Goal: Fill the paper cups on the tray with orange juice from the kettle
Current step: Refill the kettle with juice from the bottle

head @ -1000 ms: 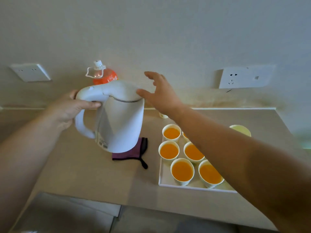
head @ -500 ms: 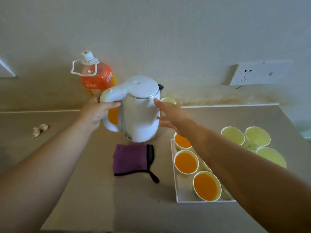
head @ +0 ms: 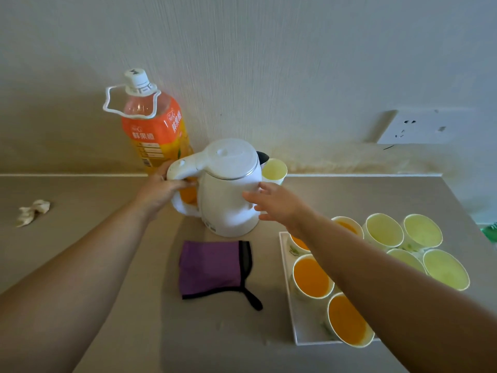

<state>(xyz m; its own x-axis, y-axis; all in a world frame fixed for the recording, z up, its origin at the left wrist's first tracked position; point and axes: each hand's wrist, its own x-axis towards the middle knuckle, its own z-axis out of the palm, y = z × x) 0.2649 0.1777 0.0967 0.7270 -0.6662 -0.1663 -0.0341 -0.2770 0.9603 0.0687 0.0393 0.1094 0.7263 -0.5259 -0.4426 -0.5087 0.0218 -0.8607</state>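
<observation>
We are gripping the kettle (head: 228, 195) by its handle with our left hand (head: 161, 191), while our right hand (head: 274, 204) is steadying its side with fingers spread, holding nothing. The kettle seems to be standing upright on the counter (head: 201, 340), behind the cloth (head: 209, 267) and left of the tray (head: 306, 333). The tray cups (head: 311, 277) we can see are looking full, so we are judging this a set-down: we should be holding the base flat and letting go only once it is sitting steady.

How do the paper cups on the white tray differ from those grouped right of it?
The tray's paper cups hold orange juice; the paper cups to the right look empty. The tray's cups stand on the white tray, the right-hand cups on the beige counter. All stand upright.
</observation>
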